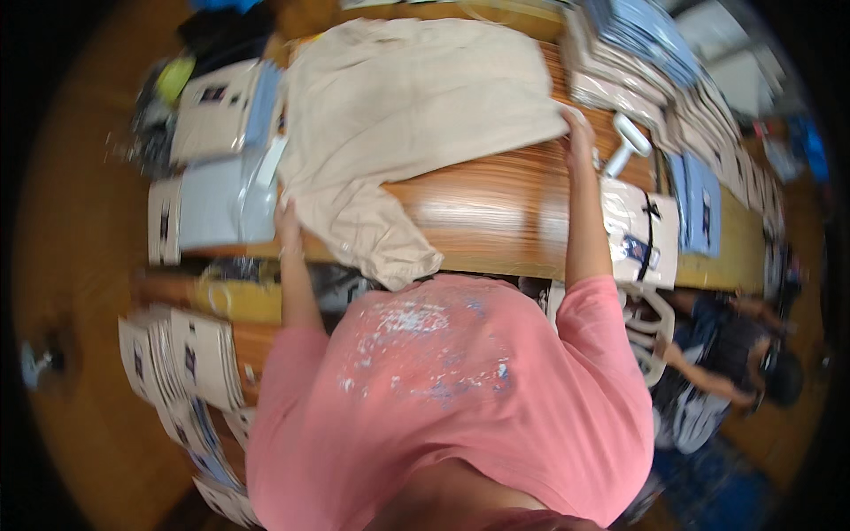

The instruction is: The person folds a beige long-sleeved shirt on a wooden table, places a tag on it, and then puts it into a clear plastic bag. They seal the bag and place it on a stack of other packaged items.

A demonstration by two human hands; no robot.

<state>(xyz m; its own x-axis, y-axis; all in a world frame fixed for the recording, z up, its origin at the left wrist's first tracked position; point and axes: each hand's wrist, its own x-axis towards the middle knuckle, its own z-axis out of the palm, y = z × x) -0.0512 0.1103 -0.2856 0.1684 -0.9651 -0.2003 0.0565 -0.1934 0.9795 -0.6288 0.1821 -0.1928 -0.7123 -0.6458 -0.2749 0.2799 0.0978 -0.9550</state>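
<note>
Nearest the camera: the person's salmon-pink short-sleeved T-shirt (460,389) with flaked white and blue print, filling the lower middle; both bare forearms run up from it to the glossy brown wooden table (496,212). On that table lies the beige long-sleeved fabric garment (407,106), spread flat across the far half, one sleeve hanging over the near edge toward the T-shirt. Left hand (286,219) sits on the garment's near-left corner where the sleeve starts, fingers against the cloth; blur hides whether they pinch it or just press, so cannot tell the grip. Right hand (580,133) is at the garment's right edge, fingers curled onto the hem, looks closed on the cloth. Just right of that hand, on the table: a white cylindrical handheld tool (625,142). Right of the table's near edge: a cream packaged garment with a dark ribbon and tag (639,232). Below that, off the table, another person in dark clothes (726,354) crouches, one arm stretched out. Left of the garment: light blue folded garments in clear plastic bags (217,199) and a beige bagged one (212,111), touching each other. Near-left, lower than the table: fanned stacks of cream and blue flat packs (186,363). Far right, beyond the tool: long overlapping rows of blue and beige packaged garments (673,71) along the table's far side. Whole frame motion-blurred.
</note>
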